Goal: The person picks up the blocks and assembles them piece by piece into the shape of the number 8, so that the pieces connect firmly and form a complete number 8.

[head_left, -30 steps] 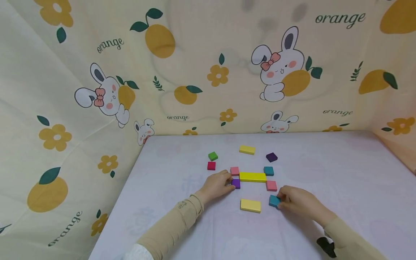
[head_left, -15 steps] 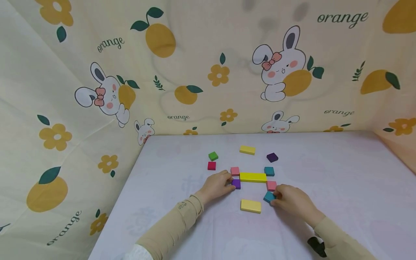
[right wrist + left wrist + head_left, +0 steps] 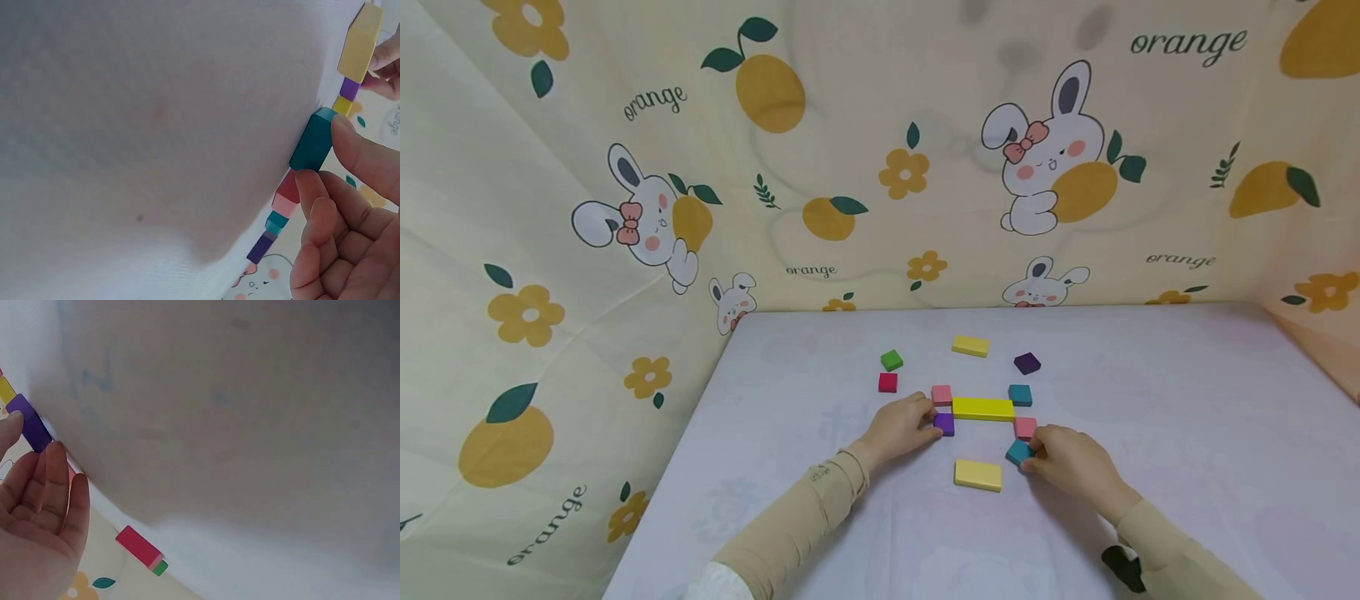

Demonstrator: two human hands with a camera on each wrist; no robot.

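My left hand pinches a purple block at the left end of a long yellow block. In the left wrist view, thumb and fingertips meet the ends of that purple block. My right hand grips a teal block between thumb and fingers, and the block sits turned at an angle just in front of a pink block. The right wrist view shows this teal block close up. Another pink block and a second teal block touch the yellow block's far corners.
A pale yellow block lies in front, and another pale yellow block at the back. Green and red blocks lie back left, a dark purple block back right. A printed cloth hangs behind the white table.
My right hand has slid left and slightly away from me with the teal block, which has turned and come up to the pink block. The left hand stays in place.
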